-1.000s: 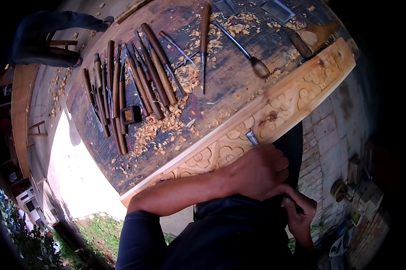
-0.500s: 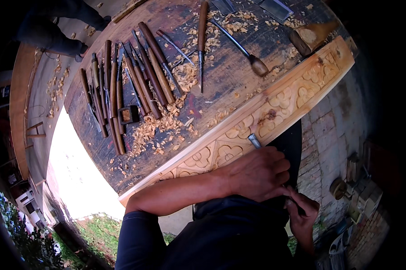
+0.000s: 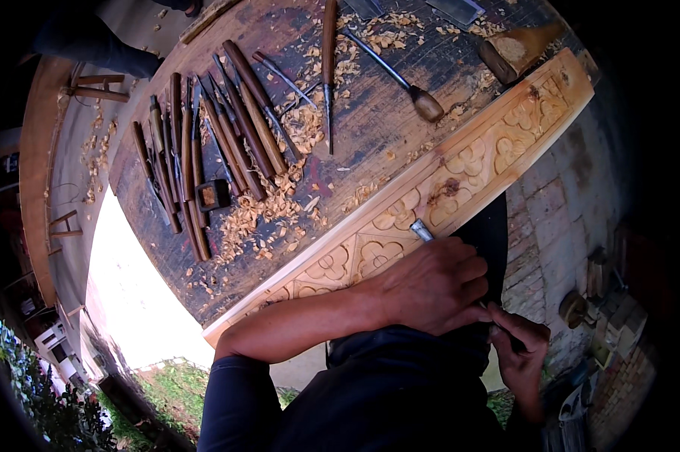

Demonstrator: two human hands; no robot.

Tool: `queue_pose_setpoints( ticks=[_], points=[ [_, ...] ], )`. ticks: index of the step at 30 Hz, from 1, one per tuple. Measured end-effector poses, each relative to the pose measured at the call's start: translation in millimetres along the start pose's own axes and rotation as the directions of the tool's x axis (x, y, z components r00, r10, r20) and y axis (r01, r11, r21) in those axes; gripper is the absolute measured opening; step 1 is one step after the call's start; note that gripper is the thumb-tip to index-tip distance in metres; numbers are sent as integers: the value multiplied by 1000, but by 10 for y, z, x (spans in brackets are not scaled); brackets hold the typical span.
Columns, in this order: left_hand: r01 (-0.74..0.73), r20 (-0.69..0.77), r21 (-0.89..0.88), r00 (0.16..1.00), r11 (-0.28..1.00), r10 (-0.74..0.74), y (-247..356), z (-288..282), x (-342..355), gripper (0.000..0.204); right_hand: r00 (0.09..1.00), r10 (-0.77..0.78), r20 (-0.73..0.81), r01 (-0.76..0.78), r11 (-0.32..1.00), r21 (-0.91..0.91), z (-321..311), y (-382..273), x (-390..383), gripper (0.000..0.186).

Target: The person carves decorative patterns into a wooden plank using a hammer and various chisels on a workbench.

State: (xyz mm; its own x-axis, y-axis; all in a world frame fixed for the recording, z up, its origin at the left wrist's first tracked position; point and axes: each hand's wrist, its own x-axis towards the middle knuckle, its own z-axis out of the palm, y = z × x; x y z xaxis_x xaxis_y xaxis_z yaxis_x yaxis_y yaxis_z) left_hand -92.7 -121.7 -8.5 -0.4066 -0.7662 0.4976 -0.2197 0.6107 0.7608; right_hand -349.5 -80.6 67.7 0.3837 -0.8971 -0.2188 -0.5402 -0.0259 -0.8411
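My left hand (image 3: 438, 282) is closed around a carving gouge (image 3: 421, 230), its metal blade sticking out toward the carved board. Close behind it, my right hand (image 3: 521, 339) has its fingers bent at the tool's rear end; the handle is mostly hidden by the hands. The blade tip rests on or just above the pale wooden board (image 3: 370, 233), at a flower with rounded petals. Flowers and diagonal lines are carved along this board, which lies slantwise along the near edge of the table; a dark knot shows right of the blade.
Several wooden-handled chisels (image 3: 261, 139) lie on the dark worktable (image 3: 400, 162) among curled shavings (image 3: 249, 218). A round-handled tool (image 3: 426, 104) and a wooden mallet (image 3: 509, 56) lie farther right. At the upper left is another person's leg (image 3: 102, 49). Wood blocks (image 3: 618, 320) sit at the right.
My right hand has shifted slightly right. My left hand stays around the gouge, its blade a little farther left and up. The other person's legs have moved up, partly out of view.
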Motion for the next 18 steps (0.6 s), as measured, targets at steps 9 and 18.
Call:
queue_pose_setpoints(
  ticks=[9,18],
  points=[
    [93,-38,45,995,995,-92,-37,-63,7,44,994,-51,95,49,999,19,-41,51,278,45],
    [-143,33,146,990,979,139,-23,-1,-69,41,999,18,46,-22,996,81,177,305,-107,45]
  ],
)
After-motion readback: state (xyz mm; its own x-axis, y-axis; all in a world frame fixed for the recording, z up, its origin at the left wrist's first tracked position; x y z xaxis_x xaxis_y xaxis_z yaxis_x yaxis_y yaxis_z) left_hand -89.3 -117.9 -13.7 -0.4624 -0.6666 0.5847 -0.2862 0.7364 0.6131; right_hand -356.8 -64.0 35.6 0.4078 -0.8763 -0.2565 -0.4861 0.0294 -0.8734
